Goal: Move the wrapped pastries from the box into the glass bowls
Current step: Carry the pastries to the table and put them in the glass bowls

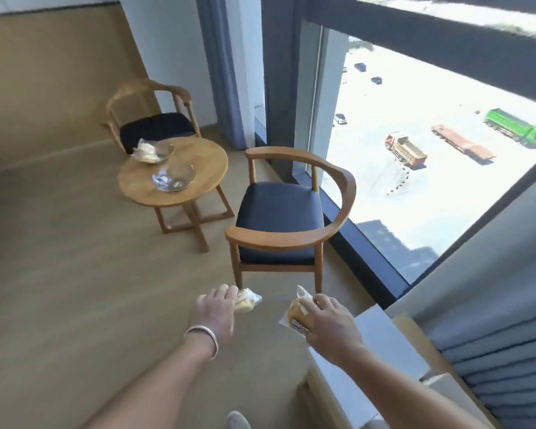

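Observation:
My left hand (217, 311) is shut on a wrapped pastry (247, 301) in clear plastic, held over the floor. A round wrapped pastry (297, 314) with a printed label sits in my right hand (331, 326), just left of the cardboard box (381, 332) at the lower right. Two glass bowls stand on the round wooden table (208, 159) well ahead. The far bowl (153, 153) holds wrapped pastries. In the near bowl (174, 178) lies some clear wrapping; what is inside it I cannot make out.
A wooden armchair (279, 218) with a dark seat stands between me and the table, and a second chair (152, 122) is behind the table. A floor-to-ceiling window (415, 134) and grey curtains (492, 335) run along the right. Wooden floor lies to the left.

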### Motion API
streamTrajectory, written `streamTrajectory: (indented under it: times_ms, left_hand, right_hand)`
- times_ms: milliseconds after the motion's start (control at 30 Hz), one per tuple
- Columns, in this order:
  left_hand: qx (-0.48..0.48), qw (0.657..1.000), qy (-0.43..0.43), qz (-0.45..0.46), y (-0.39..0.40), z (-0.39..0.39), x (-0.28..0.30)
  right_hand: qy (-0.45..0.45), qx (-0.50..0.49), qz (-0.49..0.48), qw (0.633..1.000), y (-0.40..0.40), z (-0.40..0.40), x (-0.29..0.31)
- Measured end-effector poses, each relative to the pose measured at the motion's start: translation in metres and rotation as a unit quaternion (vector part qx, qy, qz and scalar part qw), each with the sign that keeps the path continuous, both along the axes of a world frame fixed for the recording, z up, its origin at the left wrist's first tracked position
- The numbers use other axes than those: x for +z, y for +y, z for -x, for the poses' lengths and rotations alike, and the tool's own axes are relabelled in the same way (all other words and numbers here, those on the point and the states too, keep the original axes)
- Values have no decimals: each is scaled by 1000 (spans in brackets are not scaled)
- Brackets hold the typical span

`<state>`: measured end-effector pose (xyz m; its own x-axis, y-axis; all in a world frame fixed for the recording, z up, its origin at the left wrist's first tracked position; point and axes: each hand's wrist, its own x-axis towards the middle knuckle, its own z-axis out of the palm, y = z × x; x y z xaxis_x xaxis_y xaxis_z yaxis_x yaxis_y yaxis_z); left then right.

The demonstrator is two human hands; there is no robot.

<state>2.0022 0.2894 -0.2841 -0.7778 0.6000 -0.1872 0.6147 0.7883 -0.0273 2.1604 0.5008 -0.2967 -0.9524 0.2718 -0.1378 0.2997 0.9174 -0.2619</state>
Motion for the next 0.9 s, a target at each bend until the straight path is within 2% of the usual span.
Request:
streamTrajectory:
  times_ms: [400, 700, 900]
  left_hand:
    - [187, 982, -6, -16, -166, 65, -8]
    - [249, 967, 39, -30, -240, 145, 17]
    - [280, 959, 42, -29, -266, 200, 14]
  right_hand:
    - [7, 157, 1, 988, -113, 164, 9]
    - [30, 190, -5, 981, -176, 277, 29]
    - [28, 222, -1, 975, -206, 347, 26]
